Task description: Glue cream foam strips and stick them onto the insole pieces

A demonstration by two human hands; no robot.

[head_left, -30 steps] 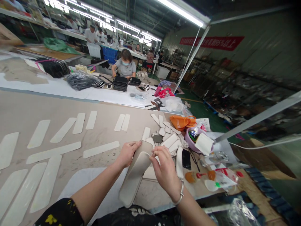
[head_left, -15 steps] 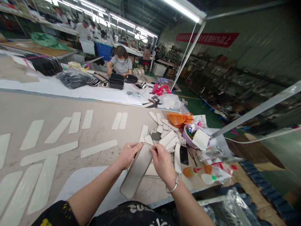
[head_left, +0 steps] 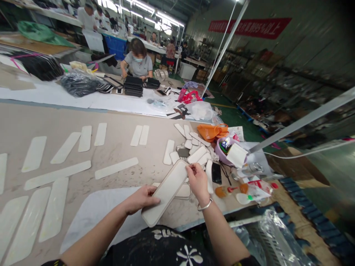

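Between my hands is a long white panel [head_left: 166, 192] with rounded corners and a darker edge, tilted over the table. My left hand [head_left: 142, 199] grips its lower left edge, thumb on top. The fingers of my right hand [head_left: 197, 179] pinch its upper right edge. Beneath it lies another white piece [head_left: 183, 191], partly covered. Just beyond my hands is a heap of smaller white pieces [head_left: 196, 153] with dark edges. A black phone [head_left: 216, 173] lies to the right of my right hand.
Several white strips [head_left: 59, 175] are spread over the table's left side. At the right stand a purple basin [head_left: 226, 157], an orange bag [head_left: 212, 132] and a bottle of amber liquid [head_left: 223, 191]. A co-worker [head_left: 137, 62] sits across the table behind black stacks [head_left: 133, 87].
My left hand has slid from the panel's top end down to its lower left edge. The panel has turned, its top now leaning further right. The view has tipped down slightly.
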